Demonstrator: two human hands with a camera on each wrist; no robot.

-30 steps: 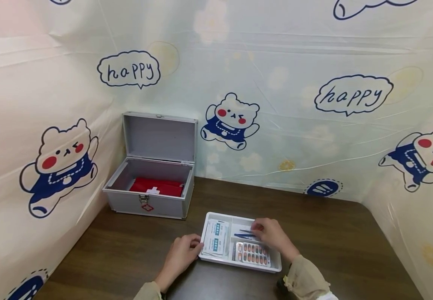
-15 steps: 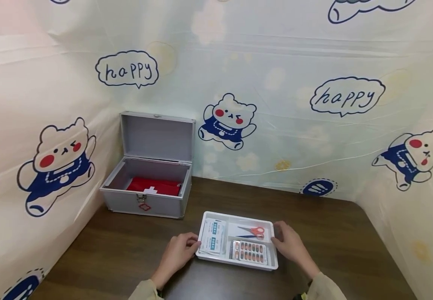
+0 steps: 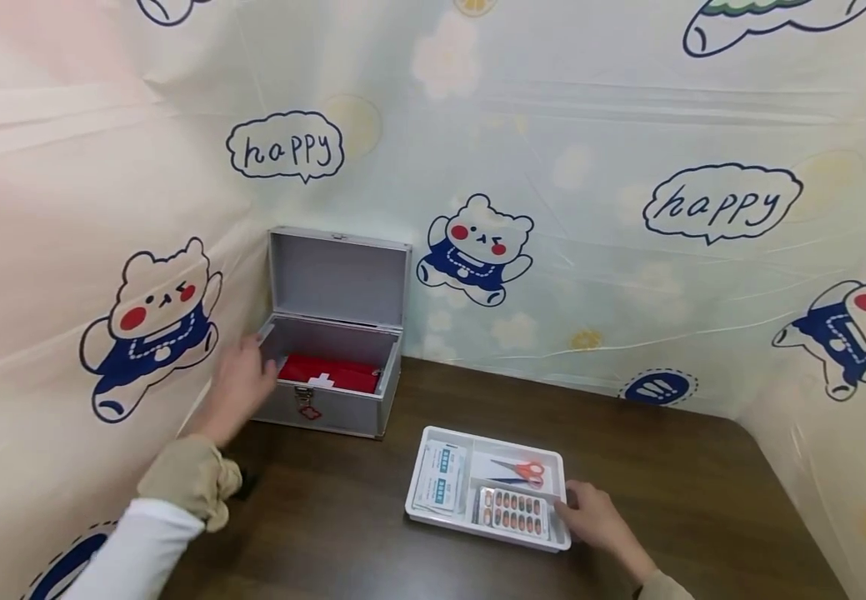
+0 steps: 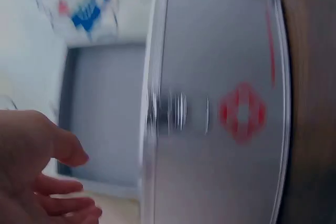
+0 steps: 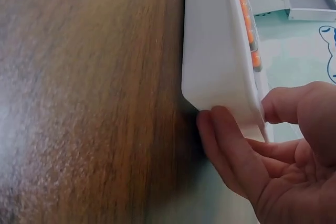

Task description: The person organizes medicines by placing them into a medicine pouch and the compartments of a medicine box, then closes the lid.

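My left hand (image 3: 241, 383), blurred, is raised at the left front corner of the silver first-aid box (image 3: 357, 414), its fingers loosely bent and holding nothing. The box's lid (image 3: 338, 279) stands up, and a red pouch (image 3: 350, 377) with a white cross lies inside. With thumb at the rim and fingers against the outer wall, my right hand (image 5: 273, 150) pinches the right end of a white divided tray (image 3: 488, 537). White packets (image 3: 438, 483) fill its left compartment. Orange-handled scissors (image 3: 532, 472) and a thin dark-blue tool (image 3: 506, 481) lie at back right; capsule blister packs (image 3: 517, 511) in front.
The brown wooden table (image 3: 650, 467) carries both box and tray, with a gap of tabletop between them. A printed curtain (image 3: 575, 275) hangs behind the table and along both sides; the left one (image 3: 170, 367) comes close to the box.
My right hand has put the scissors into the tray's back compartment and moved to its right end. My left hand has left the tray's left end and moved up-left to the box.
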